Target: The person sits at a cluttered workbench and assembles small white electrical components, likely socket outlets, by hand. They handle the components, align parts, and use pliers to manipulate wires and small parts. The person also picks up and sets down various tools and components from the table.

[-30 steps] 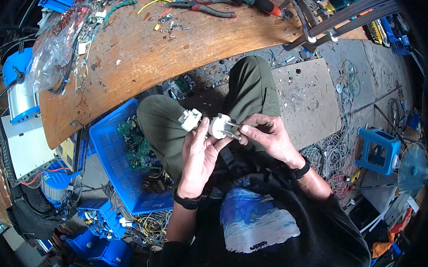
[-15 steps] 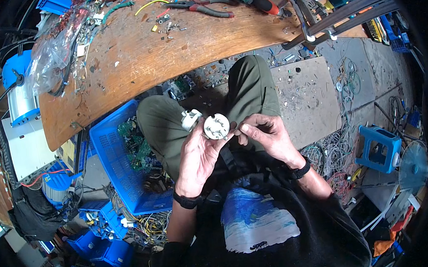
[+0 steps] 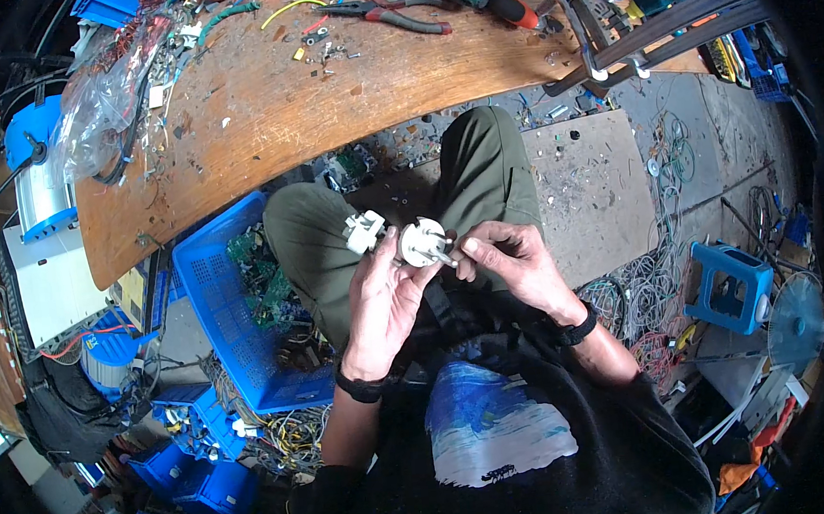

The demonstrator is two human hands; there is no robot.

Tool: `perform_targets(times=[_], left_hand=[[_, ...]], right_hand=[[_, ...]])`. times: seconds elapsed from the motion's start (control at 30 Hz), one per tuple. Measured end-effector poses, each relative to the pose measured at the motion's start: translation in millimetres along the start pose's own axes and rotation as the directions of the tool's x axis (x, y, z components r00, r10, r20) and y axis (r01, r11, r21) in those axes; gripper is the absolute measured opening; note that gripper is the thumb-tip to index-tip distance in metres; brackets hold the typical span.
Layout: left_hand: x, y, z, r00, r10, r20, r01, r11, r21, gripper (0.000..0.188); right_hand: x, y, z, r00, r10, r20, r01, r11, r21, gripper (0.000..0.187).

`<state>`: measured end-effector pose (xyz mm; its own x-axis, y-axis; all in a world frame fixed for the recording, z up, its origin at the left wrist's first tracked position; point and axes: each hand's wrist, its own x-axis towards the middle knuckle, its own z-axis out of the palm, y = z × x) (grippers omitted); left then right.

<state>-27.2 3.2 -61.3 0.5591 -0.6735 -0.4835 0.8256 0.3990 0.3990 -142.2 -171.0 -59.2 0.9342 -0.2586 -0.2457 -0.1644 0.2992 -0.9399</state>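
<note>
My left hand (image 3: 383, 307), fingers curled, grips a round white plastic piece (image 3: 421, 241) with notches in its rim and parts standing up on its face. A second, blocky white plastic piece (image 3: 363, 232) sits at the same hand's fingertips, on the far left side. Close beside the disc, my right hand (image 3: 513, 261) has thumb and index finger pinched together near a small metal tip at the disc's lower right edge. What lies between those fingers is too small to make out. Both hands are above my lap.
A blue crate (image 3: 233, 355) with green circuit boards stands at my left knee. Across the front runs a wooden bench (image 3: 259, 124) bearing pliers (image 3: 385, 13), wires and small metal bits. Cable heaps (image 3: 616, 305) and a blue stool (image 3: 727, 285) are at right.
The round white piece has tilted and shifted slightly right, showing its standing parts from the side. The blocky white piece has turned a little to the left. The right hand has barely moved.
</note>
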Motion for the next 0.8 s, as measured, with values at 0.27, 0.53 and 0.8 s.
perform_targets(times=[0.27,0.53,0.8], left_hand=[[-4,-7,10,0.963,0.267,-0.020,-0.242,0.898,0.367,0.023],[-10,-4,17,0.940,0.273,0.205,-0.340,0.801,0.493,0.038],[-11,-5,13,0.855,0.287,0.431,-0.504,0.651,0.567,0.069]], right_hand=[[0,5,-2,0.999,-0.008,0.046,0.010,0.998,-0.054,0.037],[0,1,1,0.998,0.054,0.036,-0.051,0.996,-0.074,0.034],[4,4,-2,0.985,0.139,0.105,-0.171,0.886,0.431,0.036]])
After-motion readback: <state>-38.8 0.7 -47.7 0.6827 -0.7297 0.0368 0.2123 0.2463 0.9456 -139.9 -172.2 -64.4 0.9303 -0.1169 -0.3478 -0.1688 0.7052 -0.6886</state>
